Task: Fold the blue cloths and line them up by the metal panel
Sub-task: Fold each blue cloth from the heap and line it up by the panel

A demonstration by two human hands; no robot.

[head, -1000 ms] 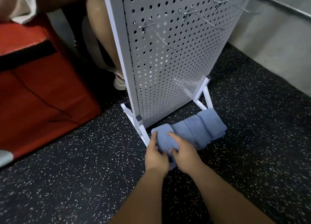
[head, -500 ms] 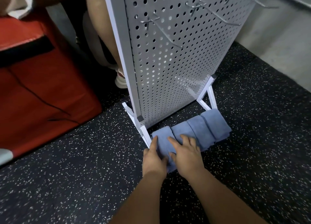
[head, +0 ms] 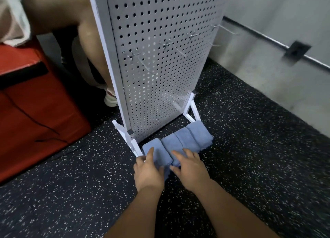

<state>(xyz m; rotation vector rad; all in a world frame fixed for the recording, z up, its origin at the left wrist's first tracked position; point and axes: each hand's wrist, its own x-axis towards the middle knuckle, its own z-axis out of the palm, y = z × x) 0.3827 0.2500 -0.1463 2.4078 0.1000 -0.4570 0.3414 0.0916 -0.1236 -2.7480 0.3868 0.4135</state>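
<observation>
Several folded blue cloths lie side by side on the floor at the foot of the perforated metal panel [head: 160, 68]. The leftmost cloth [head: 157, 151] is under my left hand [head: 148, 169], whose straight fingers rest on its near left edge beside the panel's white foot. My right hand [head: 191, 168] lies flat with spread fingers on the near end of the second cloth [head: 171, 144]. Two more cloths [head: 187, 139] [head: 200, 133] continue the row to the right, untouched. A loose blue corner shows between my hands.
A red padded block [head: 35, 112] stands at the left. Behind the panel a person's leg and shoe [head: 110, 100] are visible. Wire hooks [head: 171, 44] jut from the panel's face. A grey wall [head: 285, 77] with a pipe runs along the right over speckled black flooring.
Both hands have stayed on the leftmost cloths, and my right hand's fingers have spread flatter over the second cloth. The camera has tilted up, showing more of the panel and wall.
</observation>
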